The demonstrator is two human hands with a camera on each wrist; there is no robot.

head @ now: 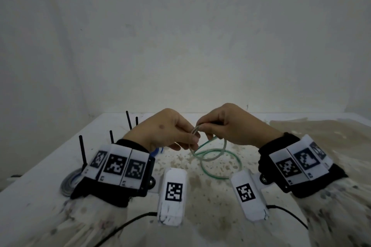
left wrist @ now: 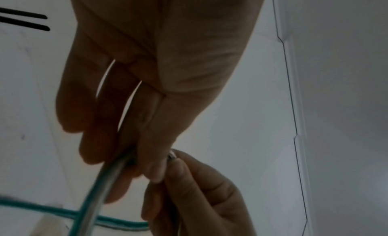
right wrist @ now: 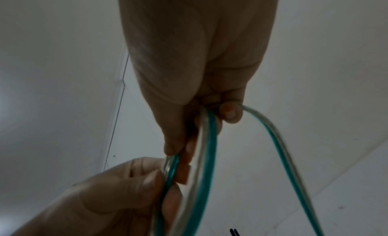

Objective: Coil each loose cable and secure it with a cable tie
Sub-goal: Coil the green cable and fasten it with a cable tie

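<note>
A thin clear cable with a green stripe (head: 215,155) hangs in loops above the table, its lower loop resting on the tabletop. My left hand (head: 180,136) pinches the top of the coil between thumb and fingers. My right hand (head: 208,126) pinches the same coil right beside it. In the left wrist view the cable (left wrist: 105,183) runs down from under my left fingers (left wrist: 155,165). In the right wrist view two strands of the cable (right wrist: 206,148) pass through my right fingers (right wrist: 229,114), and a third strand curves off to the right.
The white, stained tabletop (head: 200,190) has a roll of grey tape (head: 69,184) at the left and several upright black cable ties (head: 128,120) behind my left wrist. Something blue (head: 157,151) peeks out under my left hand. A crumpled beige cloth (head: 321,132) lies at the right.
</note>
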